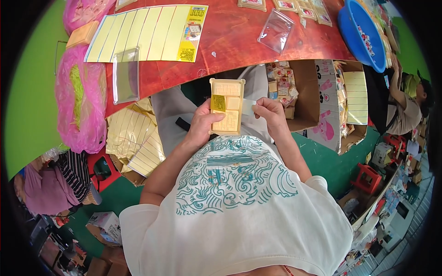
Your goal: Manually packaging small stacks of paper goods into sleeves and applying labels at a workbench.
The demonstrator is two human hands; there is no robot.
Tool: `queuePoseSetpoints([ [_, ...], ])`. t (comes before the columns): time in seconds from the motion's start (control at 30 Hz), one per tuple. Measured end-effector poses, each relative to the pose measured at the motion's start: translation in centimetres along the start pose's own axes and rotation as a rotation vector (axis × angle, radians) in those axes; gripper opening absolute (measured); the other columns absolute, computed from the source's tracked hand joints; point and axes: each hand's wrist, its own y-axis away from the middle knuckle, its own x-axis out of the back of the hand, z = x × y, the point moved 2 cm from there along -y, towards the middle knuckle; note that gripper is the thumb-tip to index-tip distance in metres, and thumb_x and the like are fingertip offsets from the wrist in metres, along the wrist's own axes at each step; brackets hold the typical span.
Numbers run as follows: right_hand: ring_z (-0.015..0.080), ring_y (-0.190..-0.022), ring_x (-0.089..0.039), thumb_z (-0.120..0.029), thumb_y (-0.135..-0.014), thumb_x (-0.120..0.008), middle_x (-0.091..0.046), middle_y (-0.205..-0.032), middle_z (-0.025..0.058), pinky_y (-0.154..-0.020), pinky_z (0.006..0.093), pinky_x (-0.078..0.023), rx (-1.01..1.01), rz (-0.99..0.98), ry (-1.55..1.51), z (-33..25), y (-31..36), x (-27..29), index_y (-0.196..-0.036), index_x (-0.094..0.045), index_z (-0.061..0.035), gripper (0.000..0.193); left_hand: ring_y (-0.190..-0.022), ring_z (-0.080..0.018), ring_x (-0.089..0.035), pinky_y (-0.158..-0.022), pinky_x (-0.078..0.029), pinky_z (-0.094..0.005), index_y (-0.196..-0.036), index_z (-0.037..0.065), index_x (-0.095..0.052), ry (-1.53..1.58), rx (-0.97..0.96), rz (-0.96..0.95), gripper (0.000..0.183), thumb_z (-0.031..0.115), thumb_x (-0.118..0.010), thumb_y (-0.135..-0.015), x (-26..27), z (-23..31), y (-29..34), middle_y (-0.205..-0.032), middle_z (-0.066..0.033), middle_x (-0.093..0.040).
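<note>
My left hand (pixel 202 120) is closed round the left side of a cream plastic case (pixel 234 88), its thumb across the front. The case is upright, just beyond the table's near edge and above my lap, and has raised rectangular panels. A small yellow label (pixel 218 103) sits on its left side. Between thumb and fingers, my right hand (pixel 272 115) pinches a thin, pale, translucent strip (pixel 248 107). That strip reaches the case's right edge; whether it goes behind the case or is stuck to it, I cannot tell.
On the red table (pixel 230 43) lie a yellow striped sheet (pixel 147 32) and clear plastic covers (pixel 276 32). A blue basin (pixel 361 34) holds small pieces. Cardboard boxes (pixel 307 94) of small packets stand below, right. Pink bags (pixel 80 106) hang left. Another person (pixel 403 103) is far right.
</note>
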Motion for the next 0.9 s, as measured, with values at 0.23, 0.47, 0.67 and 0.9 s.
queuePoseSetpoints([
  [0.23,0.0037,-0.060,-0.045,-0.011,-0.086,-0.062,-0.054,-0.067,-0.0039,-0.056,0.0198,-0.036,0.069,-0.067,0.255,-1.3,0.0,-2.9,-0.079,-0.061,-0.0008,0.012,-0.099,-0.0158,-0.060,-0.089,-0.047,-0.0298,-0.122,0.000,-0.049,-0.150,-0.043,0.007,0.042,-0.001,-0.052,-0.080,-0.3,-0.2,0.3,-0.112,-0.0100,-0.061],
  [0.47,0.0045,-0.063,-0.048,-0.010,-0.086,-0.062,-0.054,-0.068,-0.0036,-0.059,0.0208,-0.039,0.003,-0.072,0.167,-1.9,-0.4,-2.9,-0.079,-0.061,-0.0016,0.011,-0.100,-0.0158,-0.059,-0.089,-0.047,-0.0300,-0.124,0.002,-0.049,-0.102,-0.062,-0.011,0.044,-0.001,-0.052,-0.080,-0.4,0.3,0.4,-0.114,-0.0095,-0.060],
  [0.67,0.0094,-0.068,-0.054,-0.009,-0.087,-0.059,-0.059,-0.078,0.0023,-0.066,0.0243,-0.045,0.034,-0.077,-0.201,-0.7,-0.6,-1.7,-0.093,-0.059,-0.0012,0.010,-0.106,-0.0198,-0.060,-0.091,-0.049,-0.0331,-0.128,0.002,-0.046,0.038,-0.043,-0.043,0.048,-0.002,-0.052,-0.080,-0.2,0.5,0.1,-0.119,-0.0120,-0.059],
  [0.9,0.0148,-0.084,-0.057,-0.007,-0.088,-0.046,-0.057,-0.104,0.0075,-0.082,0.0315,-0.046,0.003,0.016,-0.341,1.1,-0.7,-1.2,-0.127,-0.046,-0.0015,0.040,-0.107,-0.0216,-0.060,-0.094,-0.050,-0.0350,-0.130,0.003,-0.044,0.148,-0.102,-0.040,0.052,-0.002,-0.054,-0.080,-0.2,0.5,-0.5,-0.120,-0.0115,-0.059],
])
